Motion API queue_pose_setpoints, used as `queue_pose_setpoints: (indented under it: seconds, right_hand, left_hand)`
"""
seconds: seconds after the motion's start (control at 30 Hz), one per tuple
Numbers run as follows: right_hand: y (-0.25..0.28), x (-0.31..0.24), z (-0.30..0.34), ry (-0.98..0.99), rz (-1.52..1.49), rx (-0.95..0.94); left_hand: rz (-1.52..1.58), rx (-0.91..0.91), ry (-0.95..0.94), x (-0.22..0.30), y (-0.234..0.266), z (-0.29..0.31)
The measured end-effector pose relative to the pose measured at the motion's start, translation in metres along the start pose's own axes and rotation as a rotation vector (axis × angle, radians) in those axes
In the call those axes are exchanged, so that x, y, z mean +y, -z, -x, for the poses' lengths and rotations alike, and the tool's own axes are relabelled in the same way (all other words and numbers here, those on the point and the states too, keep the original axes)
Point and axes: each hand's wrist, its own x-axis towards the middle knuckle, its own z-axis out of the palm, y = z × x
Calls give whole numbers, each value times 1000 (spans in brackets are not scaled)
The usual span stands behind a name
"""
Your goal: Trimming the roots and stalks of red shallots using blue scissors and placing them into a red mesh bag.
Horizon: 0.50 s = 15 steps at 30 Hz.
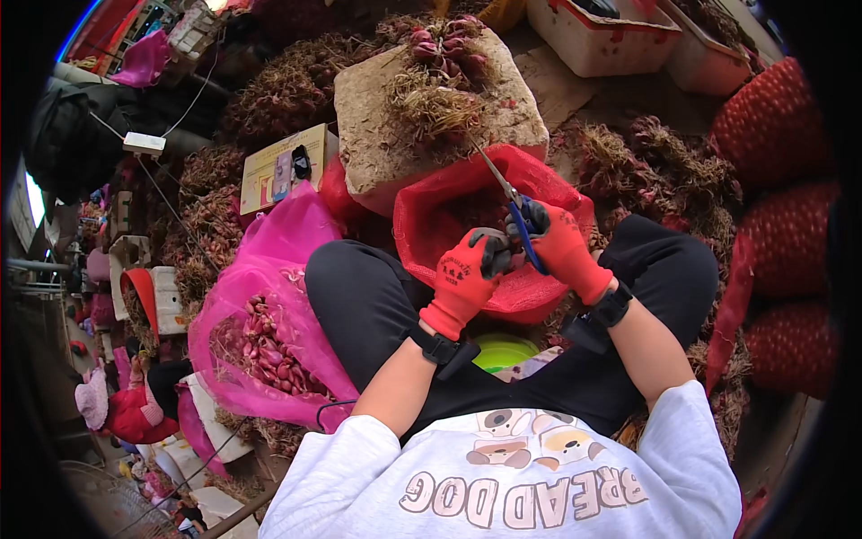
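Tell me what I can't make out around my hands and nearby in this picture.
All in the head view:
Anything the left hand may hold: hidden by its own curl.
Part of the scissors: covered by the right hand.
The red mesh bag's bottom: hidden by hands and shadow.
What the distant person in red holds: too small.

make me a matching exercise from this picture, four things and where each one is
Things
1. blue-handled scissors
2. bunch of red bulbs
3. pink mesh bag
4. green bowl

Places
A. on the pale block
B. between the person's legs
C. in the gloved right hand
D. left of the person, loose bulbs inside

Pairs: 1-C, 2-A, 3-D, 4-B
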Motion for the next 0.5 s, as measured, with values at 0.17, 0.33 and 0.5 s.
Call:
queue_pose_setpoints:
  seconds: [0.17, 0.33, 0.5]
  right_hand:
    - [1, 4, -2, -25, -214, -29]
    - [7, -4, -3, -198, -749, -67]
    - [-12, -2, 5, -155, -588, -70]
  left_hand:
    - [779, -3, 395, -5, -12, 3]
    - [985, 32, 557, -9, -1, 2]
    - [693, 119, 329, -7, -11, 4]
